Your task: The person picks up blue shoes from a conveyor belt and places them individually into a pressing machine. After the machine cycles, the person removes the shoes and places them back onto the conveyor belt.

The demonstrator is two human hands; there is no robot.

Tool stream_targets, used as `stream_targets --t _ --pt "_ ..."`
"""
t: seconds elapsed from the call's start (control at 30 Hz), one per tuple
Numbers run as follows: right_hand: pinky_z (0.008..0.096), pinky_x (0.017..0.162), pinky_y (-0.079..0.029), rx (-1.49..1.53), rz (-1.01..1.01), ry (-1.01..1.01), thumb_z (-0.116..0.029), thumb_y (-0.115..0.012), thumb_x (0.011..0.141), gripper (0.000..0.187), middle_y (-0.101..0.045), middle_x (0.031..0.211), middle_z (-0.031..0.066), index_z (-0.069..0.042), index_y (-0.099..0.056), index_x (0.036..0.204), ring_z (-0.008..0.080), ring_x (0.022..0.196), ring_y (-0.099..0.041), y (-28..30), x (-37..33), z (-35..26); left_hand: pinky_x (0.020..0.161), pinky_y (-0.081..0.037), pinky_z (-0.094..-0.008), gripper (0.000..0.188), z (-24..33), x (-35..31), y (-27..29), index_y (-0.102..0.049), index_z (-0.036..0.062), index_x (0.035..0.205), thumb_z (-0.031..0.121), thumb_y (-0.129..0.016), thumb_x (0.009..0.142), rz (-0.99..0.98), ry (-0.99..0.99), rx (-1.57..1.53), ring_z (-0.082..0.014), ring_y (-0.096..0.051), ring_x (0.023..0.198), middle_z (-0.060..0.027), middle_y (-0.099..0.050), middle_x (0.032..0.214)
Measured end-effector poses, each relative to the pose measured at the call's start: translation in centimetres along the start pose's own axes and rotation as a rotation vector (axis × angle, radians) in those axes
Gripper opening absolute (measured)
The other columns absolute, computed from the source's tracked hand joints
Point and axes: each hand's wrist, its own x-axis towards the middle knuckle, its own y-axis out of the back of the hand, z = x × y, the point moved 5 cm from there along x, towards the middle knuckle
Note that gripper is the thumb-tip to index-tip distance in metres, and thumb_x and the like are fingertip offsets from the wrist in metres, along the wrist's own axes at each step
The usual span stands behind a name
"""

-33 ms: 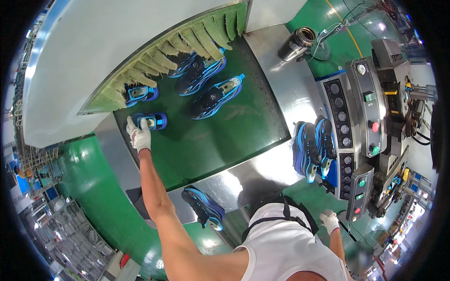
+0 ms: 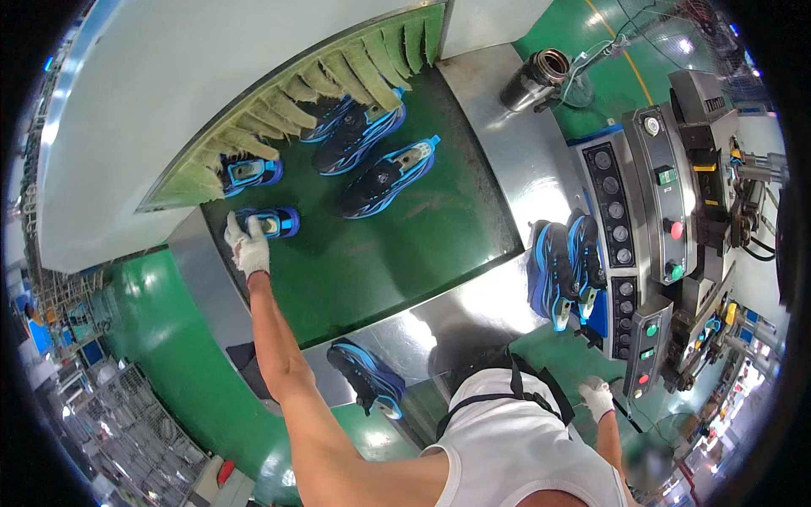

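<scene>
My left hand [image 2: 247,247], in a white knit glove, reaches over the left side of the green belt [image 2: 397,253]. Its thumb and fingers are apart at the end of a black-and-blue sports shoe [image 2: 280,222]; whether they still touch it is hard to see. Just beyond lies another such shoe [image 2: 252,173], partly under the fringed curtain [image 2: 296,89]. To the right on the belt rests a single shoe [image 2: 387,179], with more shoes [image 2: 359,139] behind it, partly hidden by the fringe. My right hand [image 2: 596,397], also gloved, hangs low at my right side, fingers loosely apart, holding nothing visible.
On the near metal ledge [image 2: 456,317] lies one shoe [image 2: 367,376]. A pair of shoes [image 2: 553,270] stands at the right, beside a control panel [image 2: 663,190] with gauges and buttons. A metal flask [image 2: 532,80] stands at the back right corner.
My left hand has drawn slightly left, its fingers easing off the shoe. The shoes on the belt have shifted slightly left. My right hand has barely moved.
</scene>
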Motion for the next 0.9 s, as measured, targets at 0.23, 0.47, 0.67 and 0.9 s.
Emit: stream_targets --t 0.23,0.47,0.67,0.9 --pt "0.0402 0.103 -0.051 -0.303 0.163 0.466 -0.039 -0.073 0.088 0.058 -0.068 0.129 0.0212 -0.006 -0.063 0.134 0.0355 0.122 -0.066 1.3 -0.5 -12.9 0.092 -0.049 -0.0501 0.027 1.8 -6.3 1.6 -0.066 0.0070 0.118 0.029 -0.060 0.103 -0.027 -0.263 -0.064 -0.0413 -0.063 0.108 -0.0178 -0.062 0.119" --pt "0.0422 0.105 -0.049 0.055 -0.095 1.144 -0.033 -0.074 0.087 0.065 -0.066 0.132 0.0225 0.001 -0.057 0.139 0.0358 0.123 -0.064 -0.9 -14.5 -29.8 0.094 -0.051 -0.0449 0.023 17.9 -28.6 3.2 -0.067 0.0018 0.113 0.011 -0.072 0.093 -0.460 -0.611 -0.446 -0.0365 -0.064 0.104 -0.0189 -0.064 0.112" --pt "0.0461 0.093 -0.054 0.008 0.245 1.028 -0.009 -0.065 0.080 0.055 -0.063 0.117 0.0277 0.006 -0.055 0.132 0.0448 0.110 -0.065 2.6 -11.7 -25.3 0.087 -0.054 -0.0416 0.021 39.7 -48.2 8.1 -0.069 0.0028 0.108 0.003 -0.075 0.088 -0.874 -1.203 -0.726 -0.0334 -0.067 0.099 -0.0168 -0.067 0.105" --pt "0.0392 0.079 -0.056 0.994 0.525 0.929 -0.037 -0.083 0.075 0.063 -0.071 0.104 0.0163 0.000 -0.062 0.121 0.0279 0.089 -0.069 13.2 -6.6 -3.5 0.082 -0.056 -0.0379 0.042 57.6 -69.6 16.7 -0.064 0.0014 0.124 0.003 -0.078 0.085 -1.153 -1.966 -0.886 -0.0292 -0.069 0.095 -0.0170 -0.066 0.115"
